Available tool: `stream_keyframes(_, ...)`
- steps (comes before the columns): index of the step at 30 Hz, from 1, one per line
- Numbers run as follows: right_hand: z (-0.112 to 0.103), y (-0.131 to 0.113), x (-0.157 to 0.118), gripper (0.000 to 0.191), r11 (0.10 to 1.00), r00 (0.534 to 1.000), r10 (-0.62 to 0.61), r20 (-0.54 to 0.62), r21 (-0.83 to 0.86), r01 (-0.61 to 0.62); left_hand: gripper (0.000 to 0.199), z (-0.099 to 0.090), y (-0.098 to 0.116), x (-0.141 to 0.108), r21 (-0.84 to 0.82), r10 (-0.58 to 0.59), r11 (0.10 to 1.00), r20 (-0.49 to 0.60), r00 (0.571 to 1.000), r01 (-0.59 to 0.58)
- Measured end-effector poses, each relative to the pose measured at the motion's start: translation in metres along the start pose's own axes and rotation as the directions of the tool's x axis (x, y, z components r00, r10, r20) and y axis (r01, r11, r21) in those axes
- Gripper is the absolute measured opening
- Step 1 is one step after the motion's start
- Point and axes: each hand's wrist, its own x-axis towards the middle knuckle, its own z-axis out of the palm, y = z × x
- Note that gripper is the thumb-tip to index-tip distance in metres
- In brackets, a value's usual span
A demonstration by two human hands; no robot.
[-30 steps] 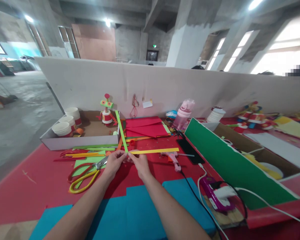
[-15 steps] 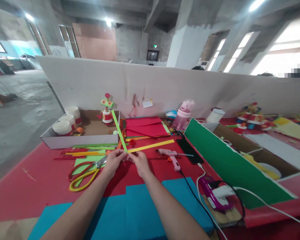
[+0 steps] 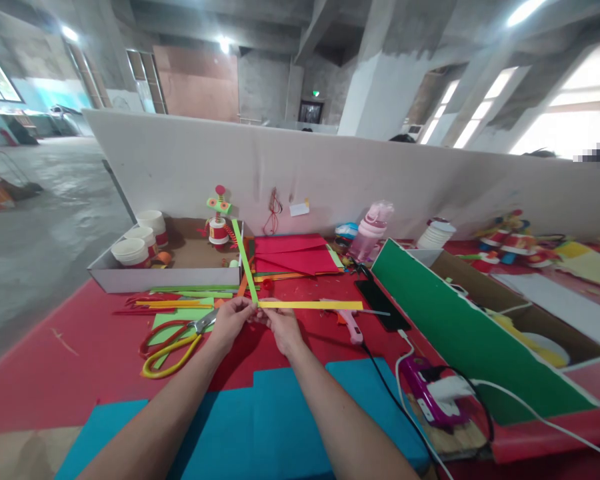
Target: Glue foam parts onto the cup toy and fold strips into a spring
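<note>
My left hand (image 3: 234, 322) pinches the lower end of a green paper strip (image 3: 245, 263), which points up and slightly left. Close against it, my right hand (image 3: 282, 325) is closed on the near end of a yellow paper strip (image 3: 320, 305) that stretches out to the right. The two strip ends meet at my fingertips and form a corner. The yellow strip passes over the pink glue gun (image 3: 351, 327). Left of my left hand lie scissors (image 3: 173, 347) with red and yellow handles, partly on light green paper.
Behind the scissors are loose paper strips (image 3: 175, 305) and a tray (image 3: 165, 281) with paper cups. Red paper sheets (image 3: 295, 253) lie at the back. A phone (image 3: 383, 305), purple power strip (image 3: 430, 393) and green-sided box (image 3: 470, 340) are at right; blue sheets (image 3: 285, 413) lie in front.
The yellow strip has swung from a slant to nearly level, its far end now over the glue gun. Both hands stay together at the strip ends. The view has shifted slightly.
</note>
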Motion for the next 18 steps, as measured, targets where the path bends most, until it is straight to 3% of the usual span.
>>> stream_keyframes(11,-0.0001,-0.0021,-0.0024,0.028,0.986,0.999,-0.027,0.029,-0.164,0.031,0.018,-0.0002,-0.0046,0.0005,-0.129,-0.015,0.991,0.051,0.999,0.021)
stream_keyframes(18,-0.0069,0.003,0.005,0.03,0.986,0.996,-0.068,-0.062,-0.159,0.058,0.015,0.0013,-0.0015,-0.0029,-0.105,0.001,0.994,0.064,0.998,0.006)
